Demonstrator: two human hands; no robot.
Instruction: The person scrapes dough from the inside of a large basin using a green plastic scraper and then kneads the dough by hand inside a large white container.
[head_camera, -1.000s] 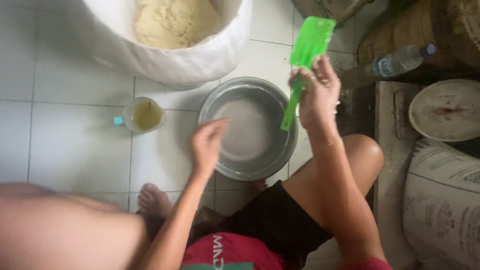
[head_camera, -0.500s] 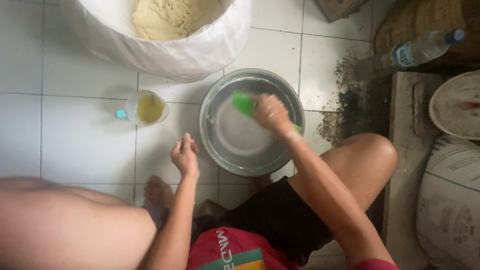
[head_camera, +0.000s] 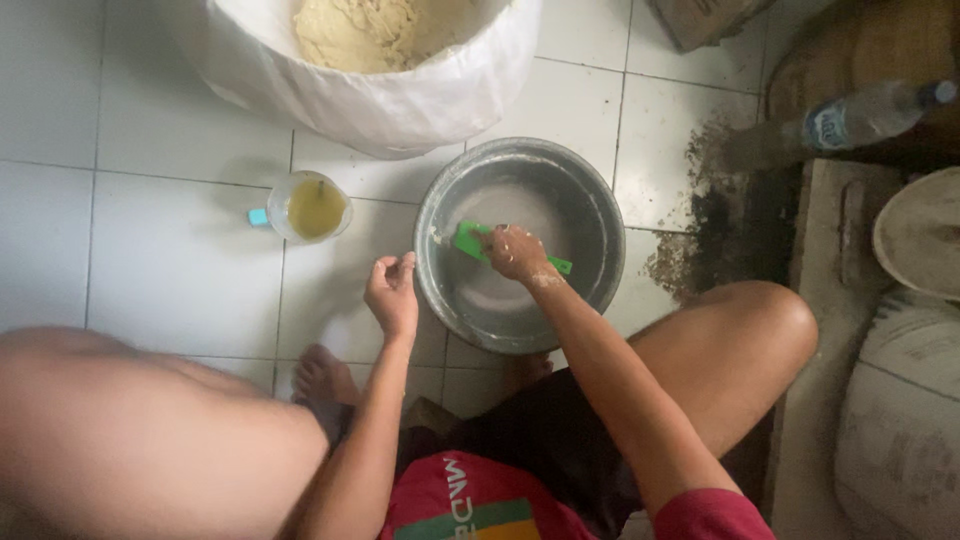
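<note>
Under the right hand lies a basin of dull grey metal, its inside smooth and filmed with pale residue. The scraper in that hand is bright green plastic, smooth and slightly glossy. Just left of the left hand, a cup of clear plastic holds cloudy yellow liquid. Beyond both hands, a white woven sack looks matt and holds coarse powder. The floor is glossy white tile.
</note>
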